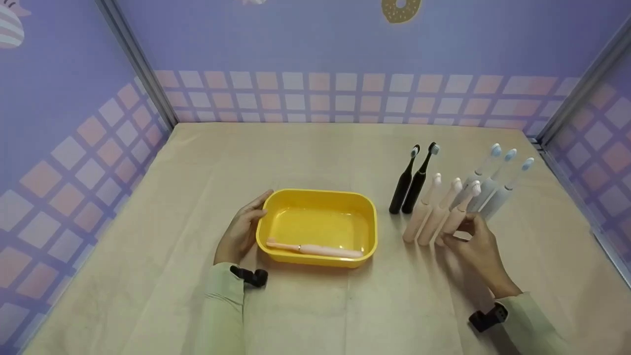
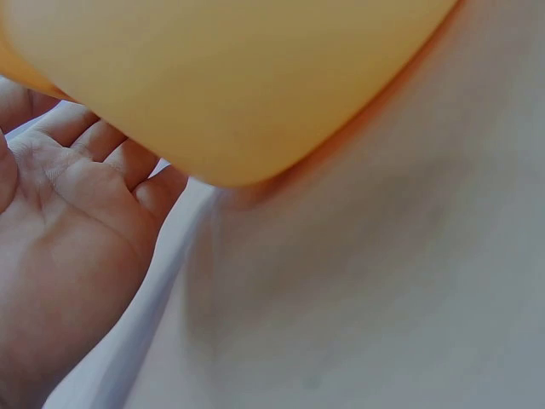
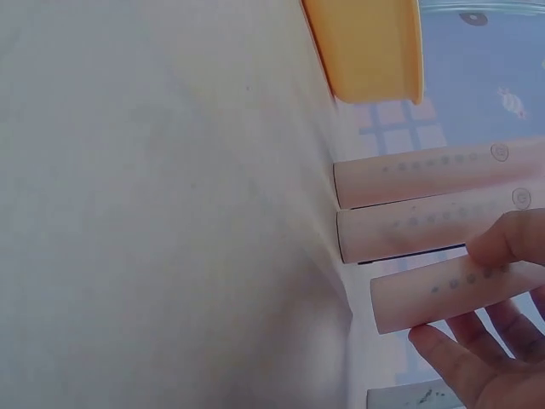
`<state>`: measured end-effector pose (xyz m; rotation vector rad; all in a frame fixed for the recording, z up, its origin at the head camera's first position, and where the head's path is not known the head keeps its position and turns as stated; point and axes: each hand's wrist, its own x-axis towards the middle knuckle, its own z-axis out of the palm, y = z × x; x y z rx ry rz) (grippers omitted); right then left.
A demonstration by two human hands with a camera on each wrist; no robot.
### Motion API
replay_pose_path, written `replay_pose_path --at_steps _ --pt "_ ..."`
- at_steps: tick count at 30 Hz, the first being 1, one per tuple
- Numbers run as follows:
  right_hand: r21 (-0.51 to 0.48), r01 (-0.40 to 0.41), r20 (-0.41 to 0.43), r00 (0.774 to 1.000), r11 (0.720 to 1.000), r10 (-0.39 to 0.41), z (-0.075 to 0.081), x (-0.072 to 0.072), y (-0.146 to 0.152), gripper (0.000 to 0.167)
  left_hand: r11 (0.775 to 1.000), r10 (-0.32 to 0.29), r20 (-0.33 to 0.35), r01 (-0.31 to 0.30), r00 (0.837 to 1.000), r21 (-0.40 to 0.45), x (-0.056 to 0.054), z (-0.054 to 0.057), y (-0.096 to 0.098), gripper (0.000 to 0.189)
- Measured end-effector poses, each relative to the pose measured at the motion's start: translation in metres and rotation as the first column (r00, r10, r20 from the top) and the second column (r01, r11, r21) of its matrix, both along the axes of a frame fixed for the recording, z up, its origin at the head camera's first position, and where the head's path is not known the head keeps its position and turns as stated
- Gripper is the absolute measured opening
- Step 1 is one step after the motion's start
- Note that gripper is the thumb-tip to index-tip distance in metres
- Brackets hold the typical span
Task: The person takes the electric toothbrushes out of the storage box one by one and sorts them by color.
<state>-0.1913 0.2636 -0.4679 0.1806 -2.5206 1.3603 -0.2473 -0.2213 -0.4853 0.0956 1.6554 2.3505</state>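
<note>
At the left end of the yellow plastic tub (image 1: 315, 195), my left hand (image 1: 241, 227) holds the wall, thumb at the rim and fingers along the outside. Inside the tub lies a pink electric toothbrush (image 1: 330, 251), its head to the left. My right hand (image 1: 475, 246) pinches the handle of another pink toothbrush (image 3: 409, 300), thumb on one side and fingers on the other. That brush is the rightmost of three upright pink ones and tilts slightly against its neighbours; in the right wrist view its base sits higher than theirs. The other two pink toothbrushes (image 3: 426, 226) stand beside it.
Two black electric toothbrushes (image 1: 414, 185) stand behind the pink ones, to the left. Three pale blue-grey toothbrushes (image 1: 495, 192) stand behind my right hand. A cream cloth (image 1: 296, 310) covers the table, with patterned panels (image 1: 315, 98) along its back and sides.
</note>
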Motion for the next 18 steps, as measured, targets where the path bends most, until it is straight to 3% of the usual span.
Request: replay_pose_path --at_steps 18 --pt "0.008 -0.036 0.075 0.997 0.999 0.035 -0.0053 -0.0055 0.0004 0.048 1.0 -0.002 0.006 0.002 1.0 -0.009 0.0002 0.0007 -0.0009 0.058"
